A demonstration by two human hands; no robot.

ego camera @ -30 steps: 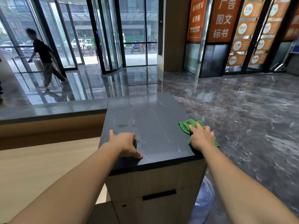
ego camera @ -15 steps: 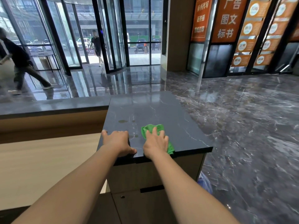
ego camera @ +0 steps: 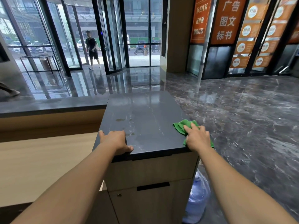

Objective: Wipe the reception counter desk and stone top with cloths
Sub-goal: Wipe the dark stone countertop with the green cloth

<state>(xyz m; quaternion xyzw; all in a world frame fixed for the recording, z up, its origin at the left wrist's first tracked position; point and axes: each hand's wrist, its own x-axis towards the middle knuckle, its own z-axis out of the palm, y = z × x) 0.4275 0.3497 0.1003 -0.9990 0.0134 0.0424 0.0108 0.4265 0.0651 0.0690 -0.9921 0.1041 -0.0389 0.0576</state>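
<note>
Right hand (ego camera: 198, 139) presses cloth (ego camera: 181, 126); jug (ego camera: 197, 201) below, contents unclear.

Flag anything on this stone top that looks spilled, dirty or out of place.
A brownish smudge marks the stone top left of centre, with fainter specks nearer the left hand; they look like dried spills. The green cloth under the right hand lies at the right edge, partly overhanging, away from them.
</note>
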